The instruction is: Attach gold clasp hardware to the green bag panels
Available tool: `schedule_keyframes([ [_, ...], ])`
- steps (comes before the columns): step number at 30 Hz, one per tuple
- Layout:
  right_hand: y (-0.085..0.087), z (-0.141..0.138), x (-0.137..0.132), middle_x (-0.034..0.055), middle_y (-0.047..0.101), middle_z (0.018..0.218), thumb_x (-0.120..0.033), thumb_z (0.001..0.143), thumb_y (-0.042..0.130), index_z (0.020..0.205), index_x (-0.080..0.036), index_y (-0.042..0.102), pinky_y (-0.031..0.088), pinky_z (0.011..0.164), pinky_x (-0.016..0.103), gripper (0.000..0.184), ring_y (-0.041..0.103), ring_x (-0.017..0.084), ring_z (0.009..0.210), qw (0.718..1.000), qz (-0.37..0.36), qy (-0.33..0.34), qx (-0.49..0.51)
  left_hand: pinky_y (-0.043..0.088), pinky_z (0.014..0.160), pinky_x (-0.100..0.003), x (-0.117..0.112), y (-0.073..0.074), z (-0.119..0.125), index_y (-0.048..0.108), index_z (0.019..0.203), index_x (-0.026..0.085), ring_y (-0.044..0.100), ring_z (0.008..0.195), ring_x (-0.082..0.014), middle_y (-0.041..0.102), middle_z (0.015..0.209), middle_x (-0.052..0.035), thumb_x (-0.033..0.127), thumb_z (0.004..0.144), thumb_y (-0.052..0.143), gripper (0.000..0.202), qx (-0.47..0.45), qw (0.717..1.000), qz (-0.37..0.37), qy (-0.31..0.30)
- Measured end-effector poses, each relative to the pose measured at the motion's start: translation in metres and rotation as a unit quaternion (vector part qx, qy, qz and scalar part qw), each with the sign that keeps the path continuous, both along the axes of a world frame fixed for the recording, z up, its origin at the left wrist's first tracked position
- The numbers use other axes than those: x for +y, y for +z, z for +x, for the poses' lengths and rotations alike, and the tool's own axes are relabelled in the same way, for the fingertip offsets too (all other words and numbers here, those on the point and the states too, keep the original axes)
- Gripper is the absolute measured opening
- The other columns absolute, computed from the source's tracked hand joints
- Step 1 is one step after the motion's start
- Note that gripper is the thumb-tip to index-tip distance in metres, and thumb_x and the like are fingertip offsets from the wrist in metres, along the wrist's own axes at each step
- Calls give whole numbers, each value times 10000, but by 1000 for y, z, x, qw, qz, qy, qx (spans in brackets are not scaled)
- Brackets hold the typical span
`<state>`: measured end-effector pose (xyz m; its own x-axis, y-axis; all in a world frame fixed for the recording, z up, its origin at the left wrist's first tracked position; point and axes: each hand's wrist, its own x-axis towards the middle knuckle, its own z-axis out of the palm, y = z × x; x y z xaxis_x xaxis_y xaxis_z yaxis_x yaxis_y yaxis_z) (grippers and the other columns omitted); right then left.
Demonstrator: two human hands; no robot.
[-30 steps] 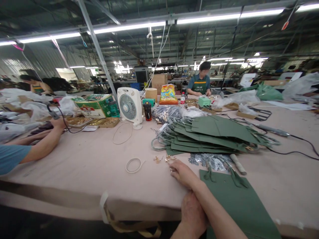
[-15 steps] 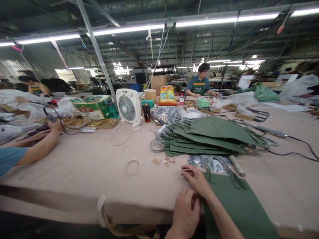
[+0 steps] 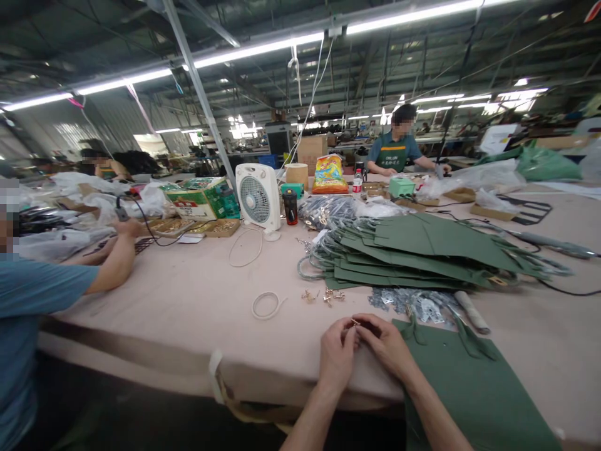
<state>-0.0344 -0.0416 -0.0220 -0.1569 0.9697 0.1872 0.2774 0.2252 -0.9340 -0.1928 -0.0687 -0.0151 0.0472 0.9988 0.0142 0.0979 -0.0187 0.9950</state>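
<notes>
Over the near edge of the table, my left hand point(image 3: 336, 352) and my right hand point(image 3: 385, 344) meet at the fingertips. Between them shows a small gold-coloured metal fitting point(image 3: 355, 322), pinched by both; its exact kind is too small to make out. Beside my right hand lies a dark green bag panel point(image 3: 474, 388) with two handles, partly over the table edge and partly behind my right forearm. Loose gold metal fittings point(image 3: 333, 297) are on the table just beyond my hands. Several small flat grey metal plates point(image 3: 429, 308) lie above the panel.
A stack of green bag panels point(image 3: 422, 247) is beyond the plates, with a rolled grey piece point(image 3: 472, 312) nearby. A coil of pale tape point(image 3: 267, 305), a fan point(image 3: 257, 197) and a dark bottle point(image 3: 290, 208) stand left. Co-workers sit at left and across the table.
My left hand has moved up and forward to meet the right at the fitting. My right hand has drawn in slightly. The view has turned a little to the left.
</notes>
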Motion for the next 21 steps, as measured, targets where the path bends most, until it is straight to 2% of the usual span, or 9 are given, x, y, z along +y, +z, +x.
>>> schedule_keyframes([
  [2,-4,-4,3,108,772,1173,-453,915,655,1157,-213,757,566,998,424,356,728,276,1055,1000,-4,-12,8,580,810,-376,8,0,-7,715,1168,205,704,812,-250,773,1029,-93,359,977,528,309,30,1000,0,8],
  [4,-8,-8,6,119,756,1216,-476,908,659,1237,-209,721,582,972,421,428,736,269,1021,999,-7,-36,10,565,838,-397,20,1,-16,731,1100,213,694,805,-259,768,980,-92,344,979,521,276,75,997,10,25],
  [7,-11,-10,7,130,742,1237,-501,908,656,1292,-210,691,598,919,401,483,742,252,951,998,4,-70,2,497,1013,-447,37,1,-30,736,1037,227,669,1010,-301,741,1061,-107,280,958,545,213,127,986,77,71],
  [10,-8,-11,3,127,758,1151,-530,930,632,1270,-195,704,608,828,360,483,735,231,854,996,12,-87,20,441,1101,-468,43,0,-35,725,1089,234,605,1181,-325,677,1207,-120,242,912,611,211,110,978,133,119],
  [12,-4,-14,-1,112,770,1040,-557,942,619,1233,-184,723,600,749,324,484,719,215,781,995,11,-89,43,470,1072,-467,40,-1,-35,719,1115,237,617,1156,-319,658,1225,-118,251,911,614,230,110,978,138,110],
  [14,0,-16,-6,92,767,928,-571,952,611,1178,-181,747,579,688,292,471,696,199,718,994,16,-89,63,504,1026,-457,33,-2,-32,714,1118,235,644,1102,-299,663,1210,-110,249,933,565,239,145,976,145,71],
  [18,6,-8,-18,75,763,867,-540,974,602,1112,-205,777,568,687,267,403,675,177,665,993,56,-83,60,564,903,-394,24,-6,-31,701,1155,234,687,940,-232,678,1198,-101,220,951,503,285,195,965,177,2],
  [19,7,-2,-21,71,764,869,-531,972,608,1110,-216,783,569,691,262,385,674,172,656,993,68,-83,47,577,864,-375,26,-7,-31,694,1186,236,690,907,-220,676,1223,-106,230,958,506,296,188,965,185,7],
  [21,5,12,-25,63,767,863,-526,961,623,1108,-238,792,569,686,250,365,670,164,633,992,83,-95,26,588,843,-367,37,-6,-34,668,1262,242,695,942,-227,660,1290,-119,273,970,521,328,172,961,206,61],
])
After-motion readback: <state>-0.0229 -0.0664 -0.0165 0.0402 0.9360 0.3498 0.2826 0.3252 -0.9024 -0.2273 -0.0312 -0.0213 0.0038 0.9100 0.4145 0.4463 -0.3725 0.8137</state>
